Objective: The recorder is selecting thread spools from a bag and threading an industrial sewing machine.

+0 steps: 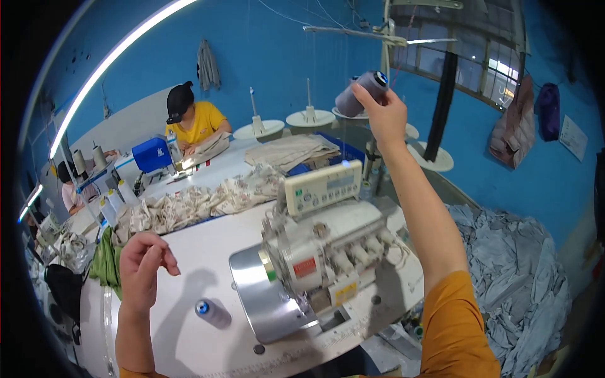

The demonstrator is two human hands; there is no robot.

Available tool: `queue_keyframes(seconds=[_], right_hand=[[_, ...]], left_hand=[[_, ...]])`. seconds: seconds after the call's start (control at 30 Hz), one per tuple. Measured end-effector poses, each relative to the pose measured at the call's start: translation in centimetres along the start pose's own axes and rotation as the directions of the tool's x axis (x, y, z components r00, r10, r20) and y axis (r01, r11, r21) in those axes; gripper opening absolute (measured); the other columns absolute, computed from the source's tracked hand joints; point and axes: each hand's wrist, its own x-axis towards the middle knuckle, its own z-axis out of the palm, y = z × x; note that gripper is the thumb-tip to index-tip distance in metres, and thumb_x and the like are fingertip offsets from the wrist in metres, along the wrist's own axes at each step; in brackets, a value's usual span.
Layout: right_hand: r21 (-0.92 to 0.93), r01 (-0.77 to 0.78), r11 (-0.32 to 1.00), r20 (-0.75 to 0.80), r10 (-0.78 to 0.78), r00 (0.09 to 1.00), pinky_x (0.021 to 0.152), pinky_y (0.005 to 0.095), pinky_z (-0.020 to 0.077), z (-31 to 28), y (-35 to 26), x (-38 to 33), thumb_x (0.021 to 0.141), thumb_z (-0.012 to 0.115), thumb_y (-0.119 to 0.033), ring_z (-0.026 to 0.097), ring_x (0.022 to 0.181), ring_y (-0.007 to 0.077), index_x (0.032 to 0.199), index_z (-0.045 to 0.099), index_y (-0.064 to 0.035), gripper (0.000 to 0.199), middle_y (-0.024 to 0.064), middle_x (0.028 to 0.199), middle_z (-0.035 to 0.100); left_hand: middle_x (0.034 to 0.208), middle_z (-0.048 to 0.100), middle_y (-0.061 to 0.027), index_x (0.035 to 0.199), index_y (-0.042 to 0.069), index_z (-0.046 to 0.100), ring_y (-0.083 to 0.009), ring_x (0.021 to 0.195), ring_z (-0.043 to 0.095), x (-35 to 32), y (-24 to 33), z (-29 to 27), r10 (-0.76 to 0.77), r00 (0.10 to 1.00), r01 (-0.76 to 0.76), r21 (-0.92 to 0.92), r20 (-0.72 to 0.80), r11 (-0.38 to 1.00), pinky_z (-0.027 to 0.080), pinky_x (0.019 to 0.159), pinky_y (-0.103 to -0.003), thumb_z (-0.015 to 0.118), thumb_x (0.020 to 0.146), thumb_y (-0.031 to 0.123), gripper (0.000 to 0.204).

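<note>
Right hand (386, 116): raised in the upper right of the frame, thumb and fingers wrapped around a grey-purple thread cone.
Held cone (354, 99): tilted, its blue-and-black end toward the upper right, close to the discs of the thread stand; whether it touches one I cannot tell.
Left hand (142, 268): left of centre above the white table (195, 246), fingers loosely bent toward the thumb; whether the fingertips pinch anything I cannot tell.
Second cone (217, 316): on the table at lower left of centre, near the left hand, also grey-purple with a blue-ringed end.
Sewing machine (343, 236): white, just right of the frame's centre, with a control panel (324, 188) above and a shiny metal plate (268, 296) at its left.
Thread stand (386, 47): upper right of centre, pale discs (258, 130) spread around it.
Floral cloth (208, 205): bunched along the table's far edge, left of centre.
Grey cloth heap (513, 277): lower right, beyond the right forearm.
Co-worker (207, 121): upper left, yellow top and dark cap, bent over beige cloth (211, 148).
</note>
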Motion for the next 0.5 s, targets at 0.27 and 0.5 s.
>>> queue_keyframes(seconds=[0.27, 0.5], right_hand=[[-0.123, -0.022, 0.992, 0.142, 0.039, 0.989, 0.068, 0.03, 0.0505, 9.0, 1.9, 8.9, 0.064, 0.082, -0.046, 0.064, 0.071, 0.0182, 0.093, 0.069, -0.0015, 0.054, 0.0092, 0.079, 0.068], [-0.506, -0.078, 0.859, 0.455, 0.342, 0.822, 0.08, 0.0393, 0.052, 10.0, 3.9, 8.6, 0.064, 0.076, -0.052, 0.066, 0.089, 0.0342, 0.093, 0.069, -0.0011, 0.059, 0.0192, 0.096, 0.069]], left_hand=[[0.08, 0.064, -0.0087, 0.098, -0.001, 0.059, -0.0131, 0.069, 0.063, 12.3, 3.0, 1.4, -0.151, 0.981, 0.138, 0.101, 0.125, 0.985, 0.053, 0.063, -0.026, 0.056, 0.094, 0.005, 0.008], [0.081, 0.064, -0.0057, 0.102, -0.002, 0.061, -0.0099, 0.069, 0.062, 24.2, 7.7, 6.7, -0.096, 0.974, 0.027, 0.317, 0.205, 0.948, 0.051, 0.063, -0.023, 0.058, 0.093, 0.008, 0.013]])
